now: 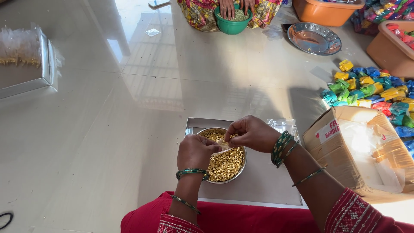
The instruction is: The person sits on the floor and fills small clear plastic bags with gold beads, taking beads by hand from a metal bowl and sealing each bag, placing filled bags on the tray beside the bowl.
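A round steel bowl (239,171) full of small gold beads (226,166) sits on a flat steel tray (263,181) in front of me. Over the bowl my left hand (196,151) and my right hand (252,133) pinch a small clear plastic pouch (223,145) between their fingertips. The pouch holds a few gold beads. Both wrists wear green bangles.
A stack of clear pouches (284,126) lies at the tray's far right. An open cardboard box (366,151) stands to the right, with coloured packets (371,88) beyond it. Another person's hands rest in a green bowl (233,26) at the far side. A steel plate (314,39) and orange tubs (325,12) lie further right.
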